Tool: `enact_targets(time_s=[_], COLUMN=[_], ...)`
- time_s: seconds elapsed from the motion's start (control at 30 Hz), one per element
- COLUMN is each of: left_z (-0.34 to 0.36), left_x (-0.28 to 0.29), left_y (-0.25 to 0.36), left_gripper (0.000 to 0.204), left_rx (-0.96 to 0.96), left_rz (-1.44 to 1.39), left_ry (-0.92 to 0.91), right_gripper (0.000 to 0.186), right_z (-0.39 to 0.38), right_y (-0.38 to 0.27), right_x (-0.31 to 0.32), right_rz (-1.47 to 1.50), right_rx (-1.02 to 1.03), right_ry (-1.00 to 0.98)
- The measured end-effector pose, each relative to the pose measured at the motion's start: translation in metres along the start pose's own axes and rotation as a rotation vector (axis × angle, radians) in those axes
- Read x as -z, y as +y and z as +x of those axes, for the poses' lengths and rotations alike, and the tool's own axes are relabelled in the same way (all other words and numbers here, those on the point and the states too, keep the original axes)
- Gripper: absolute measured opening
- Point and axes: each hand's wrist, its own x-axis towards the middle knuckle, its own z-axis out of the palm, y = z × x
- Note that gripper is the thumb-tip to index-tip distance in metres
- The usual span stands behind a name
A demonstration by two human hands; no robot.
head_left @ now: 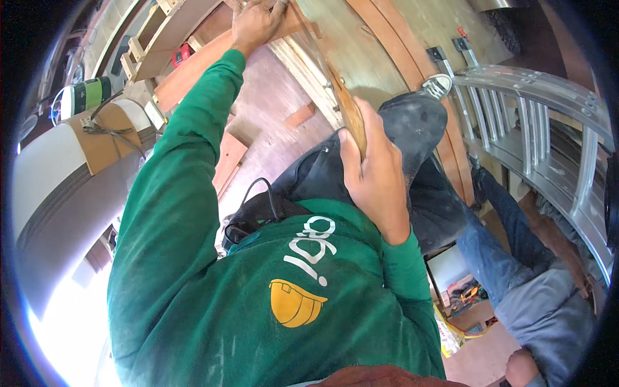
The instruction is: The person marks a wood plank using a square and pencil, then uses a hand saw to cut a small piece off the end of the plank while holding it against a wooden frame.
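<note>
My right hand (380, 174) is wrapped round the wooden handle (354, 126) of a handsaw. Its thin blade (320, 55) is seen nearly edge-on and runs up and away to the left, toward the far end of a reddish wooden board (193, 79). My left hand (258, 24) grips that board near the same end, its fingers partly cut off by the top of the view. Whether the blade touches the board I cannot tell. Under the blade lie pale wooden strips (303, 74).
An aluminium ladder (535, 80) lies at the right, near another person's legs (496, 251). A red tape measure (182, 55) sits beyond the board. Curved wooden pieces (387, 29) lie at the far side. A large white roll (58, 158) with a cardboard wrap is at left.
</note>
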Motion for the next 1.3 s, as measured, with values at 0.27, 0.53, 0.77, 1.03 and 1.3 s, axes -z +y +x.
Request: enact_targets(time_s=[0.27,0.53,0.77,1.03,1.3], left_z=[-0.002,-0.005,0.002,-0.010,-0.001], left_x=[-0.006,0.005,0.002,-0.008,0.001], left_y=[-0.006,-0.004,-0.001,-0.010,0.007], left_gripper=[0.031,0.029,0.028,0.034,0.025], left_rx=[0.104,0.099,0.071,0.054,0.036], left_rz=[-0.052,-0.010,0.017,0.031,-0.108], left_ry=[-0.277,-0.308,-0.275,-0.213,0.013], right_gripper=[0.057,0.063,0.063,0.059,0.057], right_z=[-0.005,-0.069,0.020,-0.067,0.007], right_y=[0.002,-0.015,0.014,-0.011,0.008], right_x=[0.004,0.040,-0.010,0.035,-0.009], right_rz=[-0.018,-0.061,-0.004,-0.039,0.008], right_rx=[-0.068,-0.106,-0.089,-0.142,-0.032], right_ry=[-0.041,-0.099,-0.085,-0.082,-0.033])
